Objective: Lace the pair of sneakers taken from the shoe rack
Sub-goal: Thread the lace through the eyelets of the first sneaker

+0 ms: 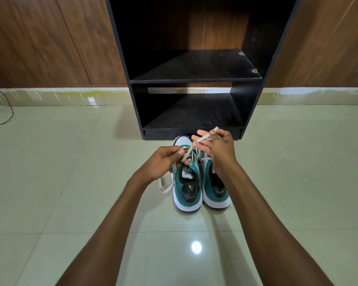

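Two green-and-white sneakers stand side by side on the floor, heels toward me: the left sneaker (186,188) and the right sneaker (216,193). A cream lace (202,138) runs from the left sneaker's eyelets up to my hands. My left hand (165,162) pinches one end of the lace above that shoe's tongue, and the loose tail hangs to the floor beside it. My right hand (217,148) hovers over the toes, thumb and forefinger holding the other end while the remaining fingers are spread. The right sneaker's front is hidden behind my right hand.
A black two-shelf shoe rack (195,80) stands just beyond the sneakers against a wood-panelled wall (50,42). Glossy cream floor tiles (70,182) extend on both sides. A thin dark cable (7,112) lies at the far left by the skirting.
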